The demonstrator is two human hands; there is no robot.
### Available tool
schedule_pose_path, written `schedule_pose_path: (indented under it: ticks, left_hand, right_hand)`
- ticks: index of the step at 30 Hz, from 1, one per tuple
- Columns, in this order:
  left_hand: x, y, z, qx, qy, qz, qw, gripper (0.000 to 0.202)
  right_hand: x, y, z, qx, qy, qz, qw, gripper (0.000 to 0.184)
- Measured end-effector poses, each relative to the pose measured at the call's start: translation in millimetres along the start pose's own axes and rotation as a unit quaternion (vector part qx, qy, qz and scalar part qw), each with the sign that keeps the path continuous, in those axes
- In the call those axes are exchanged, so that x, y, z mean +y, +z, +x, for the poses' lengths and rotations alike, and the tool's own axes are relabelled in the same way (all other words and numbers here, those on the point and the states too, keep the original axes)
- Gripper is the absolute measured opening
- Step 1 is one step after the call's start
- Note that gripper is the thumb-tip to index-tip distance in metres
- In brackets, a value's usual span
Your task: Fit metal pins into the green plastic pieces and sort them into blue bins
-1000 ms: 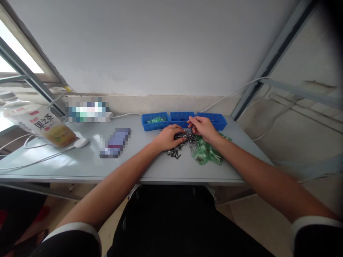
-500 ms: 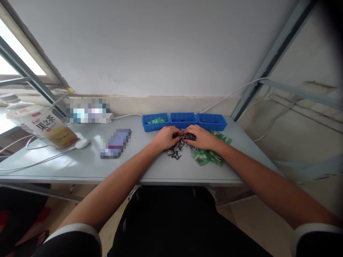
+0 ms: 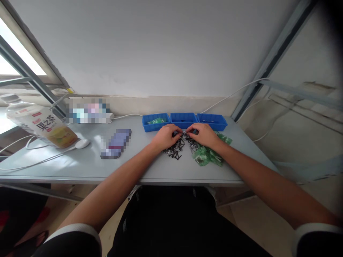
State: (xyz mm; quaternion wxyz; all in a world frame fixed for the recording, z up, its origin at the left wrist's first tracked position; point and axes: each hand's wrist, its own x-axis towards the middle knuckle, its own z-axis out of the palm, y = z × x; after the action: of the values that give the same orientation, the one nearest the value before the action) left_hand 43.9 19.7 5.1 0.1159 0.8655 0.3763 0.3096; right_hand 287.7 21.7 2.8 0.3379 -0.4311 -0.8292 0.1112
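My left hand (image 3: 168, 136) rests over the left part of a heap of loose dark and silver screws (image 3: 175, 151). Its fingers are curled, with the thumb and fingertips brought together at the screws. Opposite it, my right hand (image 3: 203, 135) bends its fingers and thumb toward the same heap, the fingertips close to those of the left. Anything pinched in either hand is too small to make out. Beside my right wrist lie green-tinted plastic bags (image 3: 206, 156) with metal pieces inside, partly covered by the forearm.
Behind the hands stand three blue bins: the left bin (image 3: 146, 126) holds a green bag, the middle bin (image 3: 184, 125) and right bin (image 3: 221, 125) a few small pieces. Leftward on the table (image 3: 134, 171) are a blurred phone-like object (image 3: 118, 142), a drink bottle (image 3: 43, 123) and white cables.
My right hand has lifted slightly and drawn back from the screws, uncovering more of them. The gap between the fingertips has widened a little. My left hand has barely shifted.
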Motion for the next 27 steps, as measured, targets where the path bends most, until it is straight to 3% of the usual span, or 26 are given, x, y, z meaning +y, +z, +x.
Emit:
schedule_pose_path:
  ticks: [12, 18, 20, 27]
  left_hand:
    - [5.3, -0.4, 0.3, 0.004, -0.035, -0.028, 0.999, 0.026]
    - [6.2, 0.7, 0.6, 0.009, 0.052, -0.079, 0.995, 0.043]
    - [7.7, 0.2, 0.7, 0.014, 0.062, -0.081, 0.995, 0.043]
    - [11.5, -1.6, -1.1, 0.014, -0.033, -0.127, 0.991, 0.044]
  right_hand:
    - [-9.5, -1.2, -0.8, 0.063, 0.069, 0.08, 0.992, 0.015]
    - [-15.4, -3.1, -3.7, 0.032, 0.027, 0.099, 0.994, 0.05]
    - [-16.2, -3.7, -3.7, 0.04, 0.008, 0.106, 0.994, 0.054]
    - [-16.5, -4.9, -4.3, 0.084, 0.017, 0.065, 0.994, 0.027]
